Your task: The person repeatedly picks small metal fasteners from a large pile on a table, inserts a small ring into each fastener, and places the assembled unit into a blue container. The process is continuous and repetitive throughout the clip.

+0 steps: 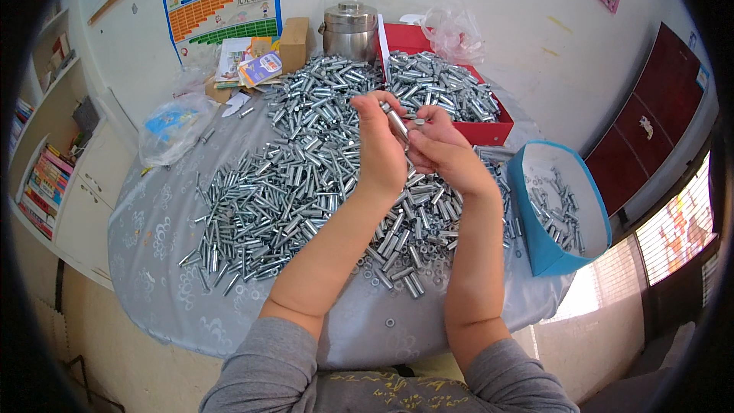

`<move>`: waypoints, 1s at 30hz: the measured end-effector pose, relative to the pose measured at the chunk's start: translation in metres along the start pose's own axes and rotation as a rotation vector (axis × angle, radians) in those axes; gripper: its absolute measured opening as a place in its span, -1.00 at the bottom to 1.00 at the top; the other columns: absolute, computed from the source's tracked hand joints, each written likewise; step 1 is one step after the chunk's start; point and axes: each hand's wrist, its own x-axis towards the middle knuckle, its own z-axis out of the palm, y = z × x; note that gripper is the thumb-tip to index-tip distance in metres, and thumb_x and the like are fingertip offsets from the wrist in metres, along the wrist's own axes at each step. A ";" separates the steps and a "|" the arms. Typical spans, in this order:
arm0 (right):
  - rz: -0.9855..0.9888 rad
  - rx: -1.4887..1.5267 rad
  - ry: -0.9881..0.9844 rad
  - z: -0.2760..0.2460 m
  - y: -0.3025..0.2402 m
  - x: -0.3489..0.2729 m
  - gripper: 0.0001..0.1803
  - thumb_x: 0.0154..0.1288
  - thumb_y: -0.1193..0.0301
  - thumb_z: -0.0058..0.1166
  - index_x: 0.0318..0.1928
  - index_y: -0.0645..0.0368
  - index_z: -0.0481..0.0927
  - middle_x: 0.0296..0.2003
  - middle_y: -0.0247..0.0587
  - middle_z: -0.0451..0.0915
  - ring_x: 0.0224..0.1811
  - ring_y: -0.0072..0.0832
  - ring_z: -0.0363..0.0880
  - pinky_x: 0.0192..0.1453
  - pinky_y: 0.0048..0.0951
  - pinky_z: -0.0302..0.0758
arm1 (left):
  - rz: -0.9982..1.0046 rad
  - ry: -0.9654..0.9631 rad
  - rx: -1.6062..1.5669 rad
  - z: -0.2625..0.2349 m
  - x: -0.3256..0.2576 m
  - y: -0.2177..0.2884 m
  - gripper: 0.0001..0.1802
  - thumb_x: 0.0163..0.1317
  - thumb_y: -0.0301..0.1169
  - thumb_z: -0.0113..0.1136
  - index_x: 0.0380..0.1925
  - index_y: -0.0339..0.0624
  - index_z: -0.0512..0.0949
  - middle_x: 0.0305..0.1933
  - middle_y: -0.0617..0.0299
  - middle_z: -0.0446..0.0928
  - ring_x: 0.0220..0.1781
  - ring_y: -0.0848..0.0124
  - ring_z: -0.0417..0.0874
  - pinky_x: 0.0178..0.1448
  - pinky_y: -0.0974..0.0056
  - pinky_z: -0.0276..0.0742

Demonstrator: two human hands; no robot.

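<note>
Above a heap of shiny metal bolts and sleeves, my two hands meet near the middle of the view. My left hand is closed round a smooth metal sleeve, which lies tilted along the fingers. Beside it, my right hand pinches a small metal bolt whose round end shows between thumb and fingers. The fingertips nearly touch the sleeve. Whether bolt and sleeve are joined is hidden. Loose washers lie at the heap's near edge.
A red box full of metal parts stands behind my right hand. To the right is a blue fabric bin with bolts and washers. At the back are a steel pot and a cardboard box; a plastic bag lies left.
</note>
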 end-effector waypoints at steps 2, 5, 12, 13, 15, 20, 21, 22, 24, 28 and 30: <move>0.016 -0.560 0.309 -0.020 0.020 0.003 -0.58 0.24 0.35 -0.03 0.03 0.27 0.22 -0.13 -0.14 0.48 -0.35 -0.38 0.50 -0.26 -0.47 0.43 | 0.040 0.020 0.031 -0.009 0.009 -0.005 -0.15 0.08 0.42 -0.70 -0.37 -0.15 0.28 -0.39 0.24 0.37 -0.36 0.48 0.40 -0.25 0.44 0.36; 0.432 -1.570 0.426 -0.041 0.031 -0.002 -0.64 0.23 0.31 0.00 -0.06 0.31 0.40 -0.20 -0.17 0.54 -0.24 -0.28 0.54 -0.11 -0.36 0.43 | 0.036 0.015 0.005 -0.012 0.017 -0.003 -0.12 0.03 0.45 -0.71 -0.37 -0.17 0.27 -0.45 0.25 0.34 -0.43 0.44 0.47 -0.30 0.38 0.46; -0.263 -0.312 0.327 0.011 -0.017 0.002 -0.76 0.22 0.38 0.02 -0.20 0.32 0.50 -0.47 -0.27 0.54 -0.41 -0.64 0.46 -0.34 -0.61 0.38 | -0.184 -0.233 0.111 -0.017 0.011 0.008 0.17 -0.10 0.52 -0.77 0.24 -0.25 0.01 -0.53 0.32 0.32 -0.71 0.65 0.10 -0.69 0.52 -0.12; -0.261 -0.301 0.304 0.022 -0.023 -0.002 -0.76 0.22 0.39 0.02 -0.21 0.32 0.50 -0.48 -0.28 0.53 -0.45 -0.67 0.43 -0.38 -0.63 0.36 | -0.133 -0.230 0.157 -0.017 0.011 0.004 0.17 -0.10 0.52 -0.77 0.27 -0.23 -0.06 -0.52 0.33 0.32 -0.70 0.66 0.11 -0.68 0.52 -0.10; -0.225 -0.418 0.281 0.030 -0.027 -0.005 -0.77 0.22 0.40 0.01 -0.21 0.33 0.50 -0.49 -0.29 0.52 -0.50 -0.70 0.40 -0.42 -0.65 0.34 | -0.062 -0.227 0.240 -0.014 0.009 0.001 0.17 -0.11 0.52 -0.77 0.30 -0.21 -0.21 -0.51 0.34 0.33 -0.65 0.66 0.13 -0.65 0.52 -0.06; -0.183 -0.469 0.261 0.024 -0.018 -0.003 -0.81 0.22 0.43 -0.01 -0.23 0.32 0.47 -0.46 -0.30 0.50 -0.50 -0.68 0.35 -0.40 -0.62 0.33 | 0.114 -0.281 0.421 -0.012 0.007 0.000 0.18 -0.10 0.51 -0.73 0.30 -0.26 -0.41 -0.48 0.35 0.31 -0.54 0.62 0.16 -0.52 0.51 0.05; -0.189 -0.426 0.262 0.023 -0.016 -0.003 -0.82 0.22 0.44 -0.01 -0.25 0.32 0.47 -0.47 -0.30 0.50 -0.49 -0.68 0.34 -0.39 -0.61 0.33 | 0.150 -0.299 0.446 -0.012 0.007 0.000 0.18 -0.10 0.50 -0.73 0.29 -0.28 -0.43 -0.47 0.34 0.31 -0.52 0.61 0.17 -0.49 0.51 0.08; -0.204 -0.422 0.252 0.023 -0.015 -0.002 -0.82 0.23 0.42 -0.02 -0.26 0.32 0.47 -0.47 -0.30 0.50 -0.48 -0.67 0.34 -0.38 -0.60 0.33 | 0.178 -0.298 0.457 -0.012 0.007 0.000 0.19 -0.09 0.50 -0.73 0.29 -0.30 -0.43 -0.46 0.33 0.31 -0.50 0.59 0.18 -0.46 0.50 0.10; -0.233 -0.416 0.231 0.021 -0.014 -0.001 -0.81 0.24 0.40 -0.04 -0.29 0.32 0.46 -0.47 -0.29 0.49 -0.47 -0.66 0.34 -0.37 -0.58 0.33 | 0.208 -0.299 0.505 -0.011 0.006 0.002 0.21 -0.09 0.50 -0.73 0.26 -0.40 -0.41 -0.39 0.17 0.37 -0.39 0.42 0.31 -0.36 0.42 0.23; -0.091 -0.473 0.343 0.031 -0.023 -0.005 -0.78 0.26 0.36 -0.08 -0.31 0.31 0.44 -0.48 -0.32 0.47 -0.46 -0.66 0.34 -0.39 -0.58 0.30 | 0.225 -0.302 0.642 -0.009 0.003 0.012 0.29 -0.11 0.53 -0.69 0.21 -0.56 -0.38 -0.30 -0.10 0.49 -0.25 0.09 0.57 -0.29 0.25 0.45; -0.186 -0.507 0.369 0.028 -0.017 -0.003 -0.78 0.25 0.35 -0.08 -0.31 0.31 0.44 -0.49 -0.30 0.48 -0.46 -0.66 0.35 -0.40 -0.58 0.30 | 0.267 -0.290 0.678 -0.007 0.003 0.009 0.28 -0.11 0.54 -0.65 0.22 -0.52 -0.38 -0.32 -0.09 0.49 -0.31 0.04 0.58 -0.31 0.24 0.46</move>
